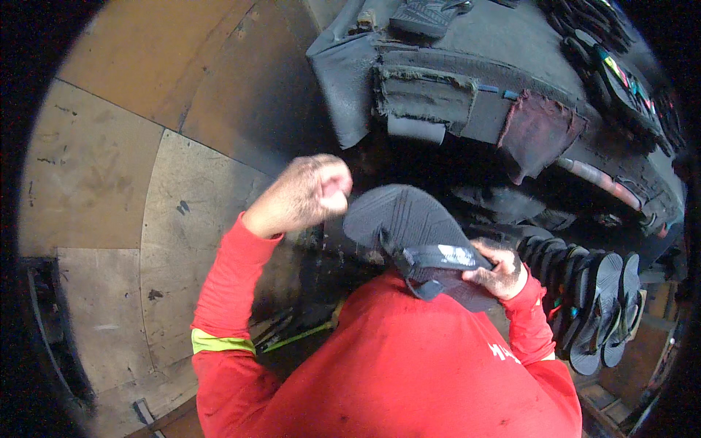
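A black flip-flop [403,213] with a textured footbed is held in front of my chest. My right hand [504,270] grips it at one end, fingers wrapped on the sole's edge beside the strap [445,257], which carries a white mark. Just left of the flip-flop's other end, my left hand [310,193] is raised and curled into a fist, slightly blurred. Whether anything lies inside that fist is hidden. A narrow gap seems to separate the fist from the sole.
Ahead stands a dark, cloth-covered bench [496,69] with a sandal [427,18] on top and a reddish rag [540,131] hanging off its front. More flip-flops [621,87] lie at its right. A row of flip-flops [602,306] hangs at my right. Wooden panels [95,160] stretch along the left.
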Available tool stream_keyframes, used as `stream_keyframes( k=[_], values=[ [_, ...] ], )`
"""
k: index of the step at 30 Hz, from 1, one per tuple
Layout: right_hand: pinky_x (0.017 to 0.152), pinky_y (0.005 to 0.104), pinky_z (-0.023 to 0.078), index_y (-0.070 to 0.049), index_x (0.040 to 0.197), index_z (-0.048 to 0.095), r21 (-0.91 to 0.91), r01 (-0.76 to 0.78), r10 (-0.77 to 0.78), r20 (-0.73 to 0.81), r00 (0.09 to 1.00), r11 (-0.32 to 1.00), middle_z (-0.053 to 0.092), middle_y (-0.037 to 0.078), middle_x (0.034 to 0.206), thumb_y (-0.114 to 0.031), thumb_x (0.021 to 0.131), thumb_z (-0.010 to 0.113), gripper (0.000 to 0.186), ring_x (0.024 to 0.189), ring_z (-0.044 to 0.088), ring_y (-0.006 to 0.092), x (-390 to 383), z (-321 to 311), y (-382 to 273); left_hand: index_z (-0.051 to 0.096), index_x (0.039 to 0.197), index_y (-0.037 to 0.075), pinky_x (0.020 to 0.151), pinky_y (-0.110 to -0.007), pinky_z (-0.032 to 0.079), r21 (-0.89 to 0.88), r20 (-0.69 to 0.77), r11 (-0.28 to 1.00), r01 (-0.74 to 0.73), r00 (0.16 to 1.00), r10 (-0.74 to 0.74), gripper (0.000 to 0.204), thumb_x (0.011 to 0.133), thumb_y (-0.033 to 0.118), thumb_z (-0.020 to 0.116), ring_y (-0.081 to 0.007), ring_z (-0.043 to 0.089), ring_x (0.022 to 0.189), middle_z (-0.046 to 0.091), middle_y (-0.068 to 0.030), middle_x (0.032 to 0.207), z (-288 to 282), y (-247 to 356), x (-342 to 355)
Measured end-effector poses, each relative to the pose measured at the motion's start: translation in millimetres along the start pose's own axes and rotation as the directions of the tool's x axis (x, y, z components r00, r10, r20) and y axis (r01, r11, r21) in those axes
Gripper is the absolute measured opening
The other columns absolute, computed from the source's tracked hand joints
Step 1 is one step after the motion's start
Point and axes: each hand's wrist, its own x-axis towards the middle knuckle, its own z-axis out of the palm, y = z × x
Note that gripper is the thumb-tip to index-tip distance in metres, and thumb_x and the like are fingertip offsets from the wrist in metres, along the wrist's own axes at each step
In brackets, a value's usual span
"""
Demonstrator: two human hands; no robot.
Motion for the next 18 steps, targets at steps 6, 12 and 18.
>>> stream_keyframes(
  k=[6, 12, 18],
  values=[
    [0.097, 0.0295, 0.044, 0.004, 0.126, 0.06, 0.206, 0.196, -0.161, -0.173, 0.972, 0.959, 0.064, 0.007, 0.116, -0.01, 0.085, 0.076, 0.046, 0.109, 0.059, 0.0156, 3.5, -6.1, 21.9, 0.049, 0.074, 0.007, 0.051, -0.029, 0.038, -0.402, -0.091, 0.755, 0.517, 0.798, -0.595, 0.026, 0.095, 0.019, 0.059, -0.0093, 0.043, 0.055, 0.044, -0.0009, 0.061, 0.3, -12.8, -30.8],
    [0.102, 0.0307, 0.043, 0.003, 0.132, 0.057, 0.163, 0.2, -0.169, -0.184, 0.968, 0.966, 0.065, 0.008, 0.125, -0.007, 0.085, 0.075, 0.051, 0.116, 0.058, 0.0163, 7.4, -2.0, 28.7, 0.065, 0.103, 0.0, 0.079, -0.03, 0.053, -0.761, -0.226, 0.608, 0.226, 0.787, -0.575, 0.035, 0.101, 0.035, 0.059, -0.0149, 0.064, 0.086, 0.066, -0.0061, 0.091, 68.3, 26.0, -26.7],
    [0.096, 0.0473, 0.05, -0.006, 0.125, 0.062, -0.813, 0.397, -0.759, -0.083, 0.646, 0.426, 0.065, 0.015, 0.122, -0.008, 0.076, 0.068, 0.049, 0.109, 0.064, 0.0339, 40.6, 28.3, 21.7, 0.049, 0.133, 0.006, 0.094, -0.039, 0.049, -0.96, -0.276, 0.122, -0.253, 0.773, -0.571, 0.046, 0.1, 0.037, 0.058, -0.022, 0.054, 0.119, 0.057, -0.009, 0.128, 141.7, 69.9, -1.2]
  ],
)
